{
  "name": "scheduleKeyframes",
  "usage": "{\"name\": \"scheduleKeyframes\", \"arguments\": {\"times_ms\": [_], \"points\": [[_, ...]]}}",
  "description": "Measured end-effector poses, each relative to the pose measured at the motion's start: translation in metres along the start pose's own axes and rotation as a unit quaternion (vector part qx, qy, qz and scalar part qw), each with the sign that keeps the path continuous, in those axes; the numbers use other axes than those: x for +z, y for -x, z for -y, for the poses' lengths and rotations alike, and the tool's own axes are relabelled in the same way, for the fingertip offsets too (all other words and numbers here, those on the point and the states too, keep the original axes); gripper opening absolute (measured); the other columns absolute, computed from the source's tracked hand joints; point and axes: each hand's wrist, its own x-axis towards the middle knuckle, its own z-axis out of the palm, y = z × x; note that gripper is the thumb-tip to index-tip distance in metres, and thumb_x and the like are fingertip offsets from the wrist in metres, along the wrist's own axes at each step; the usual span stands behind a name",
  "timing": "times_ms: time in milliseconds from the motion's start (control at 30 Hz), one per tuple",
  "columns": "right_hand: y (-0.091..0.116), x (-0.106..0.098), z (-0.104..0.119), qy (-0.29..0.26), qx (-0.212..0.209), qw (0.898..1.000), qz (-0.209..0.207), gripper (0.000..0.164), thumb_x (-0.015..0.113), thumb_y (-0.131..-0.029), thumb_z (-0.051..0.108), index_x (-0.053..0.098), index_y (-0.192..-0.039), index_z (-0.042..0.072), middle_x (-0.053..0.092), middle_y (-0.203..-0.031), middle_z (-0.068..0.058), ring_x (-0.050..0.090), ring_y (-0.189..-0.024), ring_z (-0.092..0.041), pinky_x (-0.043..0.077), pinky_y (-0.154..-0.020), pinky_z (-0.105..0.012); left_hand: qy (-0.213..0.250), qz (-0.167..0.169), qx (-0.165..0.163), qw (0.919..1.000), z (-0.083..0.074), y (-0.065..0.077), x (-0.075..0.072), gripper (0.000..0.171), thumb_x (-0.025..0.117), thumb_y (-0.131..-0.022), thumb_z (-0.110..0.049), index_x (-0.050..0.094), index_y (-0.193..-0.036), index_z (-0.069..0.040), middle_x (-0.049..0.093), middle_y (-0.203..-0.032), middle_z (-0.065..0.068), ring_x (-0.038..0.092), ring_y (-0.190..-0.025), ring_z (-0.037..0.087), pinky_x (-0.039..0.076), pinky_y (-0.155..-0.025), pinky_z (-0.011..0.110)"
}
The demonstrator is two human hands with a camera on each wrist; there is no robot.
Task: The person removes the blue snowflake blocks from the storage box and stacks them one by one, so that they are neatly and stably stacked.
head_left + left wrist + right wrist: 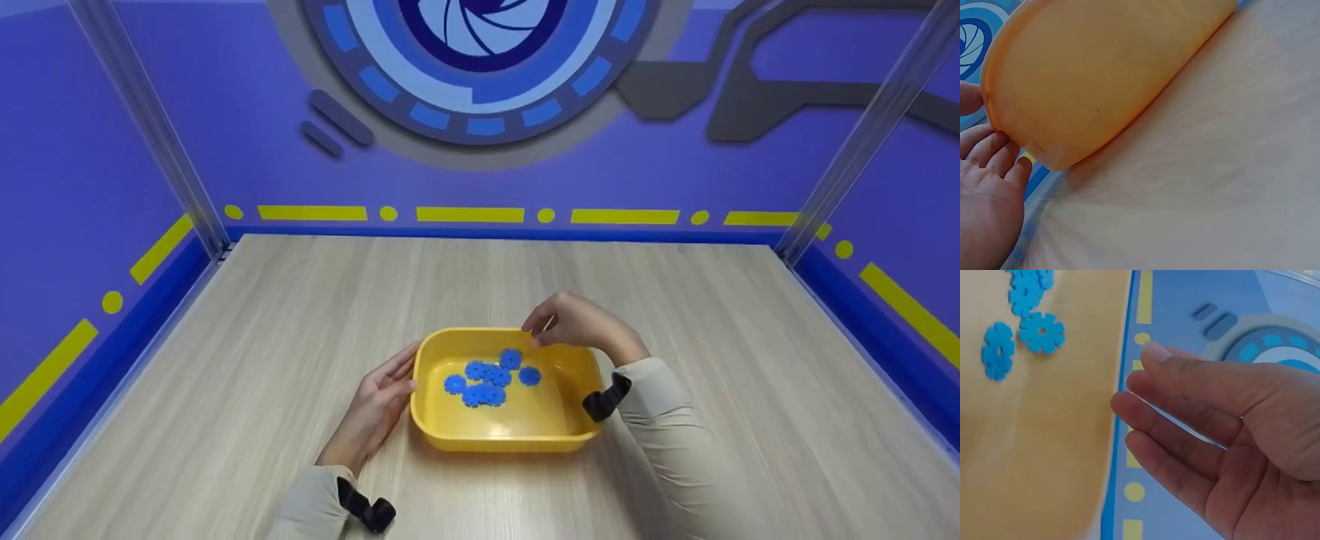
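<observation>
A yellow plastic basin [517, 444] sits on the table with several blue notched discs [493, 374] lying inside it, some overlapping. Against its left side rests my left hand [379, 401], thumb near the rim and fingers along the outer wall; the left wrist view shows this hand [988, 191] beside the basin wall [1100, 73]. My right hand [581, 324] is over the far rim, right of the discs. Seen from the right wrist, this hand [1224, 427] has loosely bent fingers with nothing between them, beside the basin's rim.
The basin stands on a light wood table [315, 300]. Blue-purple printed panels [225, 135] with yellow dashes enclose the back and sides, joined at clear corner posts [150, 112]. Black straps [607, 397] are on both sleeved wrists.
</observation>
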Motion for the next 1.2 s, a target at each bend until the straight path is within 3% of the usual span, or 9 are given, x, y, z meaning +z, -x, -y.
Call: {"name": "scheduleKeyframes", "arguments": {"times_ms": [333, 533, 933, 1200], "points": [[-0.011, 0.022, 0.005, -0.002, -0.043, 0.998, 0.054, 0.025, 0.074, -0.081, 0.006, 0.074, -0.106, 0.004, 0.074, -0.101, -0.01, 0.069, -0.09, -0.02, 0.059, -0.084, -0.034, 0.003, -0.001, 0.002, 1.0, 0.0, 0.0, 0.002, 0.066, 0.05, -0.088, 0.009, 0.024, -0.149, 0.006, 0.023, -0.157, 0.02, 0.024, -0.145, 0.029, 0.037, -0.111, 0.03], [-0.017, 0.038, 0.007, -0.002, -0.041, 0.997, 0.061, 0.025, 0.074, -0.08, 0.003, 0.074, -0.106, 0.004, 0.074, -0.102, -0.01, 0.069, -0.09, -0.019, 0.059, -0.084, -0.034, 0.01, 0.003, 0.003, 0.9999, 0.001, -0.001, 0.002, 0.066, 0.05, -0.089, 0.009, 0.022, -0.149, 0.007, 0.021, -0.158, 0.021, 0.022, -0.146, 0.029, 0.037, -0.112, 0.029], [-0.024, 0.058, 0.014, 0.085, -0.03, 0.993, 0.072, 0.029, 0.076, -0.078, 0.001, 0.075, -0.105, 0.01, 0.074, -0.101, -0.001, 0.063, -0.097, -0.018, 0.054, -0.093, -0.036, 0.009, -0.008, -0.002, 0.9999, 0.001, 0.0, 0.001, 0.066, 0.051, -0.089, 0.009, 0.024, -0.149, 0.007, 0.022, -0.157, 0.02, 0.023, -0.146, 0.029, 0.038, -0.11, 0.027], [-0.024, 0.063, 0.017, 0.108, -0.036, 0.99, 0.08, 0.03, 0.076, -0.074, -0.005, 0.076, -0.101, 0.009, 0.073, -0.096, -0.002, 0.06, -0.083, -0.011, 0.058, -0.078, -0.03, 0.0, -0.004, -0.002, 1.0, 0.0, 0.0, 0.001, 0.065, 0.049, -0.089, 0.009, 0.024, -0.149, 0.006, 0.023, -0.157, 0.02, 0.023, -0.145, 0.029, 0.037, -0.111, 0.029]]}}
